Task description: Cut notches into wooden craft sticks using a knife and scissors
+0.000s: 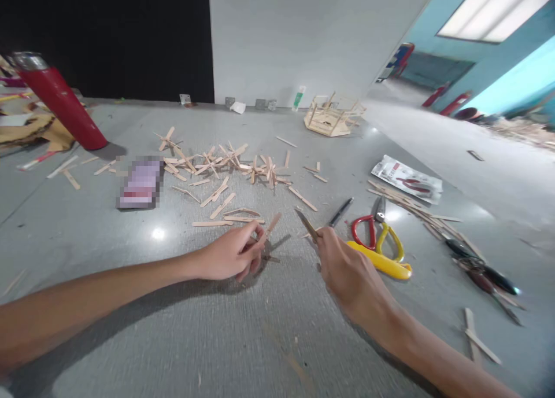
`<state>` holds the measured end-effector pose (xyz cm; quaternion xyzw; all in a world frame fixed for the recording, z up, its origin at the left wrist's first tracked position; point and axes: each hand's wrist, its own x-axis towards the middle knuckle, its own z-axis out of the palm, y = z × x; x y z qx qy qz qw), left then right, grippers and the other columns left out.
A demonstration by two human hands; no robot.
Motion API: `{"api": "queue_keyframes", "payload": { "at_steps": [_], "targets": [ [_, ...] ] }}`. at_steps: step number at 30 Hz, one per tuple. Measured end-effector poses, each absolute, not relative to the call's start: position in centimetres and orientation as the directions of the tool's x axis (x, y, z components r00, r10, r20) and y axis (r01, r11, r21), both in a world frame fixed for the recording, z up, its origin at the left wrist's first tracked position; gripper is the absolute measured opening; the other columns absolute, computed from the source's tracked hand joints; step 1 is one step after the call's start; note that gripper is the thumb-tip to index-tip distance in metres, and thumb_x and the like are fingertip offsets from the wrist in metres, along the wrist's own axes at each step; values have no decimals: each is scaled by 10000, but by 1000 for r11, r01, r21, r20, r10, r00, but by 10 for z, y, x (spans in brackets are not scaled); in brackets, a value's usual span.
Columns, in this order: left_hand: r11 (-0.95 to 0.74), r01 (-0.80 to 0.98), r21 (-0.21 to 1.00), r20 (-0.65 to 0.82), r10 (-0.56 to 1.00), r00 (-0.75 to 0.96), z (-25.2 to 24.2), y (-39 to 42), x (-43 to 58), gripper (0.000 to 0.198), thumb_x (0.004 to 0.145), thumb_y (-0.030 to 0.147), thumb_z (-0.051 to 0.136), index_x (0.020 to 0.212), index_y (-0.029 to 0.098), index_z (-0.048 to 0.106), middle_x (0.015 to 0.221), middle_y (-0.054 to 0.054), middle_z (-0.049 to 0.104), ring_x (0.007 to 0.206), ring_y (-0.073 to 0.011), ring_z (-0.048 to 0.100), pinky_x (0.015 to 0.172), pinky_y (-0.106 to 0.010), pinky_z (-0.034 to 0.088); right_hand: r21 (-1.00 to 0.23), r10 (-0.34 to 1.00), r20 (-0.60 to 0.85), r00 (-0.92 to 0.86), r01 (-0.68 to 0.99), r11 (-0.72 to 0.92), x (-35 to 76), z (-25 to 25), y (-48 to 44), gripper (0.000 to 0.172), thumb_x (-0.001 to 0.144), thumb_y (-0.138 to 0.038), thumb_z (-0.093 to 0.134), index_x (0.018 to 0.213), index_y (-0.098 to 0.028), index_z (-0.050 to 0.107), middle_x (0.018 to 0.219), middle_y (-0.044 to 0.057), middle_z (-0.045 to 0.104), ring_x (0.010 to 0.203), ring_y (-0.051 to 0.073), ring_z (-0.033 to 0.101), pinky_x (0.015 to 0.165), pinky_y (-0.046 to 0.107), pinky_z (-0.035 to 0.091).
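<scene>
Forearms come in from the near edge, hands low over the grey floor (269,334). Left hand (234,256) has its fingers curled, pinching a craft stick (272,224) by its near end. The stick's long axis runs near-left to far-right, free tip pointing far and right. Right hand (342,265) pinches a darker thin piece (306,224) aimed far-left; can't tell if it's a blade or a stick. The tips are near each other, not touching. Imo a slip could jab the left fingers or snap the stick, since it's only held at one end. Scissors (376,236) lie just right.
</scene>
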<state>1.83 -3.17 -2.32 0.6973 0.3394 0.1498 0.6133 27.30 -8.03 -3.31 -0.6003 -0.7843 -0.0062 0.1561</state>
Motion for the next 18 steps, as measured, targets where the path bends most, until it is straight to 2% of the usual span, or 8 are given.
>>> {"api": "queue_keyframes", "payload": {
  "at_steps": [2, 4, 7, 9, 13, 18],
  "targets": [
    [-31, 283, 959, -195, 653, 732, -24, -32, 18, 267, 1077, 454, 400, 995, 209, 465, 711, 16, 630, 425, -98, 515, 452, -212, 398, -285, 946, 237, -220, 916, 284, 268, -29, -84, 228, 1041, -222, 309, 895, -225, 484, 560, -39, 532, 416, 161, 521, 444, 249, 342],
    [-42, 274, 961, -178, 664, 726, -25, -33, 19, 349, 1075, 504, 381, 981, 192, 507, 684, 17, 613, 414, -95, 507, 445, -210, 401, -336, 936, 241, -258, 882, 330, 263, -26, -88, 233, 1054, -248, 305, 942, -218, 507, 614, -13, 599, 470, 168, 585, 478, 250, 390],
    [-53, 260, 964, -149, 702, 696, -26, -35, 20, 439, 1069, 566, 342, 902, 191, 496, 637, 24, 584, 381, -93, 486, 409, -206, 381, -371, 915, 266, -302, 844, 387, 257, -27, -93, 230, 1051, -280, 363, 913, -223, 538, 686, 19, 664, 517, 171, 611, 495, 254, 401],
    [-78, 249, 965, -114, 731, 673, -27, -37, 21, 463, 1068, 580, 324, 862, 196, 480, 612, 30, 573, 361, -88, 464, 391, -201, 356, -442, 916, 265, -299, 807, 392, 254, -29, -96, 218, 1050, -273, 392, 973, -208, 586, 665, 5, 663, 503, 155, 594, 500, 245, 410],
    [-166, 238, 957, -23, 773, 634, -29, -39, 22, 436, 1080, 530, 330, 849, 194, 486, 570, 43, 566, 346, -83, 451, 411, -199, 347, -625, 918, 254, -305, 672, 396, 246, -34, -103, 303, 1042, -233, 440, 1264, -154, 630, 594, -46, 622, 470, 112, 549, 533, 214, 452],
    [-278, 264, 924, 65, 793, 606, -32, -41, 22, 391, 1090, 431, 356, 829, 184, 508, 566, 38, 575, 393, -84, 465, 467, -206, 355, -718, 928, 261, -267, 588, 372, 238, -39, -111, 403, 1024, -225, 470, 1344, -76, 663, 536, -58, 543, 430, 93, 462, 479, 204, 435]
  ]
}}
